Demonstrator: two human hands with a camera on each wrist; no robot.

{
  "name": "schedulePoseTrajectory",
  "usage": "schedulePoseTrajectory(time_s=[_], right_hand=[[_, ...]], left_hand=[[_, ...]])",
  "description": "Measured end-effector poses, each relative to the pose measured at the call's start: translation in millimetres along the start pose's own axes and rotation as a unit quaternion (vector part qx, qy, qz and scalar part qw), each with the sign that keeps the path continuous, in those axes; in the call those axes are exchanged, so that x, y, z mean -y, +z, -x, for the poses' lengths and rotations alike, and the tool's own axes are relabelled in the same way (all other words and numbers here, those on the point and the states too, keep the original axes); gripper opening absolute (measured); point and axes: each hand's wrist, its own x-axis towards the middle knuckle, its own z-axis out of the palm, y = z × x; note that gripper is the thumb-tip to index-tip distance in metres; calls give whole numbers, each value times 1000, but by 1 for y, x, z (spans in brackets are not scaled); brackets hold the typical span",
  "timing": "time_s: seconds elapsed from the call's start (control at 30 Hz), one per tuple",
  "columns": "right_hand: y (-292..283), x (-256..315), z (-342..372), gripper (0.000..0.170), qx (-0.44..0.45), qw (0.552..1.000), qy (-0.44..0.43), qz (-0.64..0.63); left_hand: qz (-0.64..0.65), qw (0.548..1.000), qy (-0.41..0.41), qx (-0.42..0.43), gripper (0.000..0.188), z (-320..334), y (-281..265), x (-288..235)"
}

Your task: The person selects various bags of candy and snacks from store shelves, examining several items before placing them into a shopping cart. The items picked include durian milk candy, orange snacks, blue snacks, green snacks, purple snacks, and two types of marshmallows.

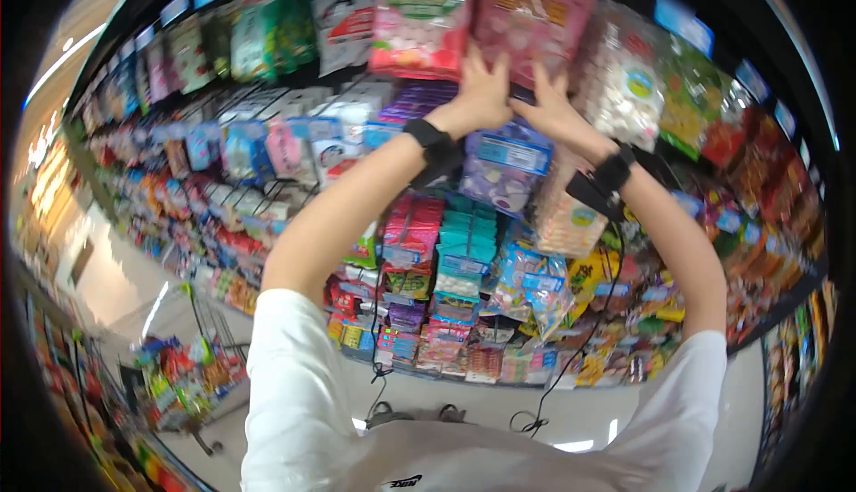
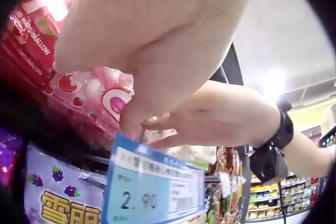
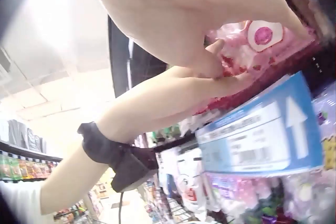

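Note:
Both hands are raised to a pink bag of marshmallows [image 1: 533,20] hanging on the top row of a store display. With its fingers spread, my left hand [image 1: 481,95] touches the bag's lower left part. My right hand [image 1: 563,119] has its spread fingers at the lower right of the same bag. The thumbs come close together below it. In the left wrist view, the pink bag [image 2: 89,95] shows behind the left palm [image 2: 157,29]. A blue-edged price tag [image 2: 157,187] stands just below the hands.
A pink-and-red bag [image 1: 421,15] hangs left of the hands, and a bag of white marshmallows [image 1: 629,82] hangs right. Under them is a purple bag [image 1: 504,176]. Several rows of packaged sweets continue lower down. Black cables [image 1: 588,336] dangle from the wrist straps.

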Motion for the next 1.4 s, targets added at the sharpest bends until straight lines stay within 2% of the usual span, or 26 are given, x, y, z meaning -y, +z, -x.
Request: schedulePoseTrajectory(time_s=[0.07,0.13,0.17,0.2,0.23,0.27,0.3,0.33,0.37,0.4,0.43,0.47,0.5,0.53,0.6,0.63,0.67,0.7,0.8,0.83,0.93,1.03,1.17,1.33,1.37,1.4], right_hand=[[-3,19,12,92,-7,999,-34,-36],[-20,69,50,77,-90,980,-154,-93],[-30,105,79,72,-68,976,-139,-153],[-39,138,110,67,-39,969,-125,-210],[-41,167,141,60,-26,961,-156,-226],[-43,189,175,57,0,962,-160,-219],[-35,197,209,52,20,948,-164,-273],[-29,187,241,42,70,942,-167,-282],[-22,204,257,31,118,893,-239,-362],[8,201,278,26,137,802,-223,-536],[30,219,291,24,164,759,-184,-603],[54,233,308,18,164,741,-73,-648],[86,252,314,16,116,774,33,-621],[122,268,319,16,66,798,139,-583],[176,329,321,21,105,856,146,-485],[201,349,320,23,152,858,118,-477],[219,365,317,25,200,858,90,-463],[228,386,311,25,211,856,76,-465],[249,448,297,23,223,855,48,-466],[260,459,293,24,234,858,44,-456],[283,517,283,18,285,851,112,-427],[322,563,267,22,255,853,46,-454],[400,620,239,23,287,851,-7,-440],[504,757,216,33,459,831,-109,-295],[527,787,220,34,493,810,-137,-285],[551,820,223,34,520,791,-168,-275]], left_hand=[[42,999,8,-20,97,16,-16,-8],[108,991,60,-47,93,56,-51,-29],[114,985,119,-44,89,83,-74,-40],[197,972,122,-46,78,124,-111,-63],[211,973,94,-2,74,171,-136,-75],[178,973,116,88,70,210,-169,-82],[221,959,160,80,67,262,-192,-87],[250,933,76,248,66,305,-239,-99],[253,928,89,259,65,361,-262,-99],[235,909,40,341,63,413,-284,-98],[265,852,-68,447,61,453,-313,-100],[250,837,-180,452,61,495,-332,-102],[231,811,-283,457,61,539,-345,-104],[225,803,-302,463,61,581,-356,-107],[81,838,-473,259,60,662,-379,-120],[89,828,-486,264,60,693,-392,-124],[66,794,-557,236,61,717,-405,-129],[42,754,-622,210,61,735,-419,-136],[74,713,-684,138,59,778,-464,-140],[80,690,-704,147,59,795,-474,-137],[20,645,-743,177,62,838,-498,-124],[4,624,-764,163,61,865,-527,-93],[33,579,-803,138,59,897,-572,-25],[4,567,-821,65,60,957,-619,72],[-1,569,-822,27,61,976,-628,94],[-59,564,-822,55,61,992,-639,116]])
